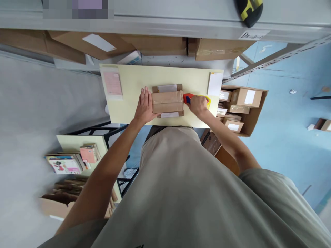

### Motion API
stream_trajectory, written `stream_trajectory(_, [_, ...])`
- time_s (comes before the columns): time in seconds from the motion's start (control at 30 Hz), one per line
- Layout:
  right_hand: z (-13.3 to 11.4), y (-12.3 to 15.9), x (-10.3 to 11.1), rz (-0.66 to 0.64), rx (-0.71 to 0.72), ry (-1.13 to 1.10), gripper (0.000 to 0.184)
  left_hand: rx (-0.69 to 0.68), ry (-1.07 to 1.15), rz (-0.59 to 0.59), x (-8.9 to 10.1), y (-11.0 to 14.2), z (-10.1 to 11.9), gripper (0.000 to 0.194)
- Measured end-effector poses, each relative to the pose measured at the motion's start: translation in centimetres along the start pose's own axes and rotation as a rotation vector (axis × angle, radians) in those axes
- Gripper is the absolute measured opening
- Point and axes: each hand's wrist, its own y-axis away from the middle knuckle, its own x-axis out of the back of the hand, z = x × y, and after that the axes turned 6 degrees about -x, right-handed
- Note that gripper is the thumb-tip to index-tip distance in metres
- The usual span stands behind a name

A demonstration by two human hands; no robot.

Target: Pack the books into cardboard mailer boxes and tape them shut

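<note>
A small brown cardboard box [168, 102] lies on the pale yellow table [129, 77]. Cardboard strips with white patches show along its far and near sides. My left hand [145, 108] rests against the box's left end, its fingers stretched out and its thumb along the near edge. At the right end, my right hand [198, 105] is closed around a red, blue and yellow tape dispenser [188, 97], whose red head meets the box edge. Part of the dispenser is hidden by the fingers.
A pink sheet [113, 83] and a white paper pad [215, 83] lie at the table's ends. Behind stands a grey shelf [165, 26] with cartons. An open carton [254, 113] of small boxes is at right; books [66, 163] sit on a lower-left stand.
</note>
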Motion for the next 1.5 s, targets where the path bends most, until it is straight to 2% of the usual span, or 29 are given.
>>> stream_trajectory(0.17, [0.8, 2.4, -2.6, -0.021, -0.191, -0.139, 0.067, -0.029, -0.035, -0.035, -0.6, 0.1, -1.2, 0.158])
stream_trajectory(0.33, [1.1, 5.6, -4.1, 0.027, -0.378, -0.338, 0.067, -0.050, -0.107, -0.088, -0.5, 0.6, -1.7, 0.144])
stream_trajectory(0.53, [0.0, 7.8, -4.3, 0.051, -0.409, -0.398, 0.069, -0.118, -0.178, -0.115, 1.2, 1.9, -3.3, 0.136])
stream_trajectory(0.63, [-0.7, 8.6, -3.9, 0.117, -0.397, -0.424, 0.066, -0.146, -0.184, -0.097, 2.0, 2.7, -3.9, 0.137])
stream_trajectory(0.7, [-1.2, 9.3, -3.3, 0.183, -0.365, -0.466, 0.065, -0.175, -0.165, -0.061, 2.4, 3.0, -3.4, 0.142])
stream_trajectory(0.77, [-1.8, 10.1, -1.9, 0.268, -0.296, -0.537, 0.066, -0.244, -0.133, 0.014, 2.9, 2.7, -1.6, 0.146])
stream_trajectory(0.87, [-2.9, 10.7, 2.1, 0.473, -0.155, -0.641, 0.075, -0.465, -0.078, 0.213, 4.6, 0.9, 3.2, 0.136])
stream_trajectory(0.97, [-4.3, 9.8, 8.5, 0.759, -0.003, -0.645, 0.084, -0.663, -0.060, 0.418, 8.0, -2.5, 9.0, 0.117])
stream_trajectory(1.07, [-5.6, 7.0, 16.0, 0.955, 0.082, -0.582, 0.087, -0.667, -0.032, 0.564, 12.4, -6.7, 13.3, 0.114])
stream_trajectory(1.13, [-6.4, 4.4, 20.2, 1.030, 0.119, -0.518, 0.086, -0.638, -0.013, 0.604, 15.0, -9.1, 14.6, 0.112])
stream_trajectory(1.23, [-7.6, 0.3, 24.1, 1.075, 0.142, -0.387, 0.079, -0.623, -0.003, 0.579, 17.0, -11.4, 14.9, 0.113])
stream_trajectory(1.3, [-8.5, -1.7, 25.3, 1.064, 0.140, -0.305, 0.071, -0.617, 0.009, 0.546, 16.9, -11.6, 14.4, 0.113])
stream_trajectory(1.4, [-9.2, -2.4, 25.9, 1.068, 0.157, -0.242, 0.064, -0.589, 0.066, 0.499, 15.1, -10.6, 12.6, 0.105])
stream_trajectory(1.5, [-8.8, -0.7, 24.5, 1.089, 0.098, -0.187, 0.075, -0.461, 0.153, 0.430, 11.8, -8.3, 8.4, 0.091])
